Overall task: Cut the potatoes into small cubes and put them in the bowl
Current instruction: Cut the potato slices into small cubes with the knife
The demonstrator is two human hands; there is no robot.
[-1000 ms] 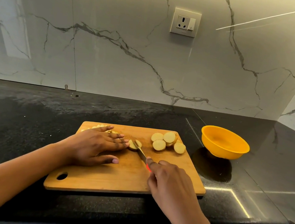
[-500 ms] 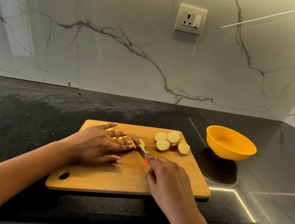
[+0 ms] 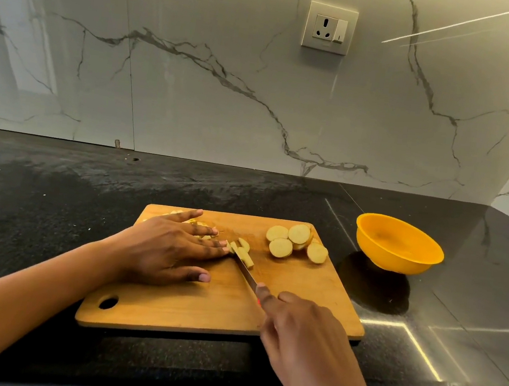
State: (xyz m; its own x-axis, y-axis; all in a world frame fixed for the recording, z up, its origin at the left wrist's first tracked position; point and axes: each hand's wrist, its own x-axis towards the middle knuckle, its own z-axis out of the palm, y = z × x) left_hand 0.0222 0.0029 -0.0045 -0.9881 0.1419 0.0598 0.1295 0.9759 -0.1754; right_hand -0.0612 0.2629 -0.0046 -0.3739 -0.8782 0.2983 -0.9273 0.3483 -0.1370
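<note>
The left hand [image 3: 171,246] lies flat, fingers straight, pinning cut strips [image 3: 242,248] on the board [image 3: 170,307]. The right hand [image 3: 298,328] is wrapped round the knife [image 3: 247,273], blade at the strips. Potato looks firm but wet and likely to slide, so it is best pressed from above with fingertips back from the blade. Round slices [image 3: 292,241] wait at the board's far right. The bowl [image 3: 391,259] stands right on the desk [image 3: 55,202], open room between. The board lies close to the desk's near edge.
</note>
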